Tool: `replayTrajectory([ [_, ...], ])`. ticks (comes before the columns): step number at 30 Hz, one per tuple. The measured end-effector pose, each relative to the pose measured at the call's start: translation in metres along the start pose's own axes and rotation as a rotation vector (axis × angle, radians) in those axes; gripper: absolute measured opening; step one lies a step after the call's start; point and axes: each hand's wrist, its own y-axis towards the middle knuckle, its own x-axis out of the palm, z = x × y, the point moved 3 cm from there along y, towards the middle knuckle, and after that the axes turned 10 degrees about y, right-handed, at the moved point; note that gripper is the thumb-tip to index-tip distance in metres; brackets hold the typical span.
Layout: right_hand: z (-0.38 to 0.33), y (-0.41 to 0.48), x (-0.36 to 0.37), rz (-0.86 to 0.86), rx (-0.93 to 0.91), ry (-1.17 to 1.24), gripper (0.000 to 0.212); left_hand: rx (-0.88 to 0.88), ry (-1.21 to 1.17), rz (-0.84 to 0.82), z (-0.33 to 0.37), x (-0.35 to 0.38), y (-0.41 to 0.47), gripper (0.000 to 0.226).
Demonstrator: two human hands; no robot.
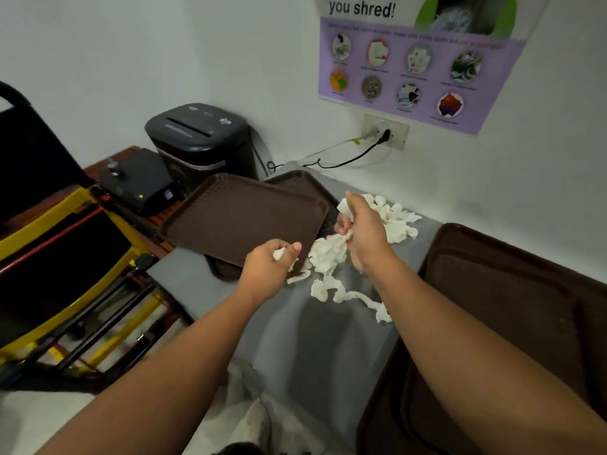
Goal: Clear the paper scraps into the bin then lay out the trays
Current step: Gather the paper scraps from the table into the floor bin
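The left hand has its fingers curled shut on a small wad of white paper, thumb on top, over the near edge of a brown tray. The right hand is closed on a bunch of scraps, lifted just above the grey bench. More scraps lie loose on the bench under and behind that hand. The left tray rests askew on another. More trays sit at the right. A shredder stands by the wall.

We saw a pale wall with a purple poster, a socket beneath, and a yellow-framed chair.
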Motion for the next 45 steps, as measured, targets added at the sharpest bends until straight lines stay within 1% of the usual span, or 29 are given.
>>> replayTrajectory([
  [4,0.021,-0.001,0.029,-0.151,0.054,-0.118,0.039,-0.106,0.006,0.172,-0.02,-0.033,-0.014,0.041],
  [8,0.057,-0.015,0.071,-0.303,0.175,-0.138,0.031,-0.221,0.01,0.256,-0.052,-0.073,-0.04,0.046],
  [11,0.092,-0.035,0.113,-0.423,0.22,-0.187,0.031,-0.303,0.034,0.34,-0.09,-0.105,-0.065,0.054],
  [13,0.114,-0.044,0.131,-0.473,0.204,-0.265,0.033,-0.34,0.064,0.359,-0.11,-0.118,-0.079,0.055],
  [16,0.159,-0.062,0.166,-0.583,0.17,-0.408,0.045,-0.452,0.055,0.354,-0.151,-0.14,-0.104,0.051],
  [18,0.194,-0.073,0.183,-0.62,0.18,-0.487,0.042,-0.536,0.037,0.332,-0.183,-0.149,-0.12,0.048],
  [21,0.251,-0.086,0.202,-0.622,0.25,-0.568,0.04,-0.64,0.029,0.318,-0.238,-0.159,-0.14,0.05],
  [25,0.328,-0.09,0.22,-0.584,0.313,-0.65,0.041,-0.734,-0.012,0.283,-0.315,-0.16,-0.151,0.037],
  [30,0.426,-0.077,0.231,-0.502,0.349,-0.715,0.04,-0.834,-0.156,0.195,-0.42,-0.134,-0.141,0.023],
  [32,0.462,-0.067,0.23,-0.471,0.36,-0.731,0.037,-0.849,-0.141,0.121,-0.461,-0.114,-0.131,0.02],
  [34,0.496,-0.056,0.226,-0.44,0.385,-0.728,0.032,-0.855,-0.09,0.034,-0.498,-0.094,-0.122,0.022],
  [37,0.543,-0.039,0.213,-0.377,0.413,-0.714,0.029,-0.821,-0.003,-0.091,-0.555,-0.06,-0.108,0.032],
  [39,0.574,-0.029,0.2,-0.337,0.419,-0.73,0.028,-0.833,0.042,-0.171,-0.592,-0.034,-0.104,0.039],
  [41,0.602,-0.022,0.184,-0.311,0.433,-0.744,0.03,-0.853,0.065,-0.189,-0.622,-0.01,-0.098,0.039],
  [45,0.647,-0.011,0.16,-0.294,0.475,-0.729,0.027,-0.905,0.07,-0.158,-0.667,0.029,-0.084,0.035],
])
